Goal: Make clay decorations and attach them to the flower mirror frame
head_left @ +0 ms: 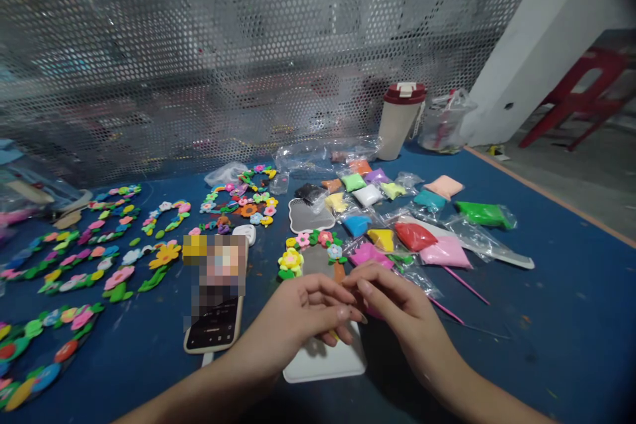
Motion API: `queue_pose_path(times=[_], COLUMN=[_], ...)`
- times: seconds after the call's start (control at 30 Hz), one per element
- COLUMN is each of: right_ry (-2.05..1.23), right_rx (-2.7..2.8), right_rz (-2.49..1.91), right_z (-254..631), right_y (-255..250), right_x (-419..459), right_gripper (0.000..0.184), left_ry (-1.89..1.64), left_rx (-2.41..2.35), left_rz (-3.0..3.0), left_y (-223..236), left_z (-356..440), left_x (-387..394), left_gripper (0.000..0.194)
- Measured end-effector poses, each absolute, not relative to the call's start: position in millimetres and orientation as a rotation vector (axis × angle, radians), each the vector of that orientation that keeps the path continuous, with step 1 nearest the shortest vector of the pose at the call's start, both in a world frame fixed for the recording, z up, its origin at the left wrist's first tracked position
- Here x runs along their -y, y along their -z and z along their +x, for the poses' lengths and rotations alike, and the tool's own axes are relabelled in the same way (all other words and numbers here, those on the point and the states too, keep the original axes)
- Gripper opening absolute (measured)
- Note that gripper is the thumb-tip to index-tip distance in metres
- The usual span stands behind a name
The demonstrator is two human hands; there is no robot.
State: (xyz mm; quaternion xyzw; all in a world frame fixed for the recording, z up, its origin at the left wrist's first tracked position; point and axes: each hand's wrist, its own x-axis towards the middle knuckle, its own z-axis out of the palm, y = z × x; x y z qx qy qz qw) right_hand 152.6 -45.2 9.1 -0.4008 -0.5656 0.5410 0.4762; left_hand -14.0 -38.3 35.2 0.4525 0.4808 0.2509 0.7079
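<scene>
While my left hand (305, 315) and right hand (400, 298) are hovering over the white board (325, 370), I'm holding fingers (332, 316) narrow and light for control; whether they're gripping anything, I can't tell.

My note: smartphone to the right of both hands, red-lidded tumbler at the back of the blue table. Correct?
One slip: the head view shows the smartphone left of both left hand and right hand. The red-lidded tumbler is at the back.

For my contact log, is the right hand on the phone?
No, the right hand is beside the left hand, and the phone lies on the blue table to their left.
</scene>
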Motion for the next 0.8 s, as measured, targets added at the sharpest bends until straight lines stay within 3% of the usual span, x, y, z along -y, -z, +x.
queue_pose_path(times=[0.8], right_ry=[-1.398], right_rx=[1.359], right_rz=[-0.989], right_z=[151.7], right_y=[-9.8], right_x=[45.7], right_gripper=[0.015], left_ry=[-0.561], left_rx=[-1.082], left_rz=[1.0], left_y=[-31.7], left_z=[-15.1], left_x=[38.6], left_gripper=[0.019])
